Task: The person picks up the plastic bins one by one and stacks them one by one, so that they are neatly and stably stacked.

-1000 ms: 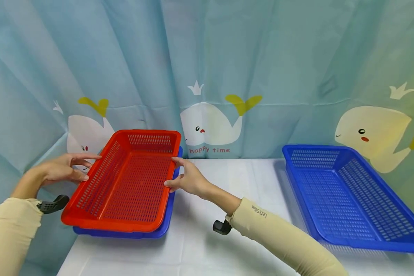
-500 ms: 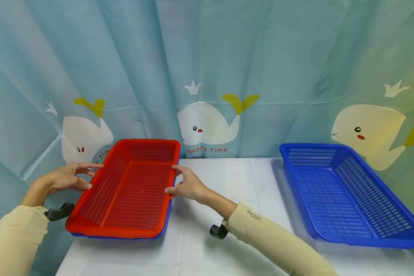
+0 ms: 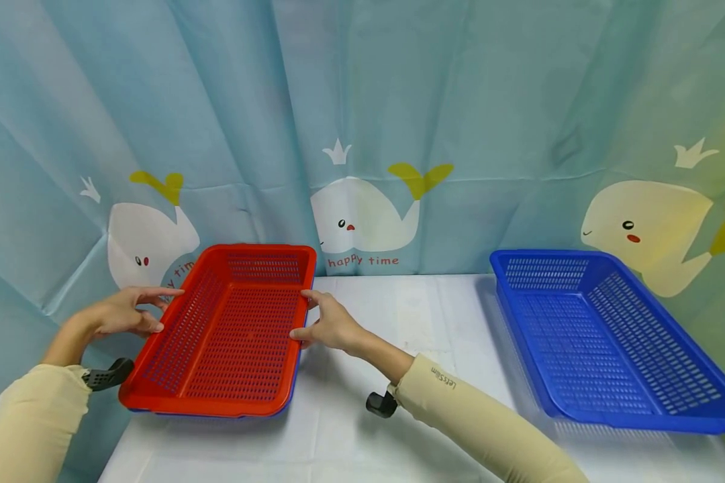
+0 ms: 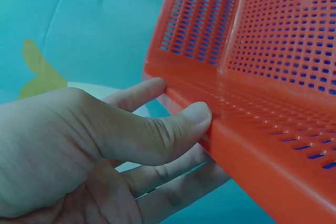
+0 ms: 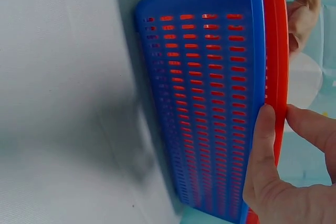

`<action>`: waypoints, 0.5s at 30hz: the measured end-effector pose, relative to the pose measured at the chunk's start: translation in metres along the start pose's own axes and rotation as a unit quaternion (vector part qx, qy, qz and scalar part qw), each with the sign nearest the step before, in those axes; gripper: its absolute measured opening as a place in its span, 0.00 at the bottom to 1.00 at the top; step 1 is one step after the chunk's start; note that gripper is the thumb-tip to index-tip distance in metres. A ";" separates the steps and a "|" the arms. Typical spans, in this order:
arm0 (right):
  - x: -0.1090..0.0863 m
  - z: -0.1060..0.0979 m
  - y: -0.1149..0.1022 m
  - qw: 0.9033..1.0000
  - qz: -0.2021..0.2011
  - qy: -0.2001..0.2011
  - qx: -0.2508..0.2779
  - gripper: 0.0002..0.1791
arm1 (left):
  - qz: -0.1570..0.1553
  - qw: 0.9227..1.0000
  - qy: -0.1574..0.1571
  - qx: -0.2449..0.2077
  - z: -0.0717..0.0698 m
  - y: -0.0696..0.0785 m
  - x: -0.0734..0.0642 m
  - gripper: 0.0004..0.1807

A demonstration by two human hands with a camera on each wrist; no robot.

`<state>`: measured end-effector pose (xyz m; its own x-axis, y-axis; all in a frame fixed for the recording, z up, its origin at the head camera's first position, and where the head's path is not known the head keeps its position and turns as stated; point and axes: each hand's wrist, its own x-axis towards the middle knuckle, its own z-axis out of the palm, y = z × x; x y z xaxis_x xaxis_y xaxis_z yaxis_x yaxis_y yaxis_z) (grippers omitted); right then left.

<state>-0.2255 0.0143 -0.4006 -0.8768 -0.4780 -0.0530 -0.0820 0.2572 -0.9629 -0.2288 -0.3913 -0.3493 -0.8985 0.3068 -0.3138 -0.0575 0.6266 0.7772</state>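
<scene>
1. While the red basket point(image 3: 242, 335) is sitting nested in a lower blue basket point(image 5: 206, 94), the pair is covering the back left corner of the white table point(image 3: 353, 429) in the head view, and honestly I can't tell how much of the bottom is resting on it
2. The left hand point(image 3: 123, 314) is gripping the red one's left rim, thumb pressing on the outer edge, index fingertip touching a bit farther back, other fingers tucking behind the rim
3. The right hand point(image 3: 333, 327) is pinching the right rim roughly midway along; both rims are lying super close there, so I can't tell if it's catching the blue one too
4. A second blue basket point(image 3: 598, 355) is standing along the table's right edge, far end near the back edge, well apart from the nested pair
5. Both arms are wearing cream sleeves point(image 3: 477, 419), with a black mount point(image 3: 380, 404) sticking out at each wrist
6. A light blue curtain point(image 3: 489, 87) is hanging behind the back edge, showing white whales point(image 3: 368, 218) and "happy time" in red
</scene>
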 end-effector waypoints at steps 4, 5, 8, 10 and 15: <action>0.000 0.000 0.000 1.000 -0.002 0.001 -0.002 0.49 | 0.000 1.000 0.003 0.008 0.001 0.002 -0.001 0.43; 0.000 0.000 0.001 1.000 -0.002 0.002 -0.003 0.49 | 0.000 1.000 0.003 0.010 0.001 0.002 -0.002 0.43; 0.000 0.000 0.000 1.000 -0.004 0.003 -0.006 0.48 | 0.000 1.000 0.002 0.005 0.001 0.001 -0.002 0.43; -0.001 0.000 0.000 1.000 -0.005 0.003 -0.013 0.48 | 0.001 1.000 -0.001 -0.003 0.002 0.000 -0.002 0.43; -0.005 -0.002 0.001 0.999 -0.002 0.008 -0.038 0.47 | 0.013 1.000 -0.011 -0.018 0.003 -0.004 -0.003 0.45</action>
<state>-0.2223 0.0180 -0.4009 -0.8837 -0.4659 -0.0443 -0.1209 0.3187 -0.9401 -0.2243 -0.3930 -0.3533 -0.8903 0.3380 -0.3051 -0.0504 0.5928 0.8037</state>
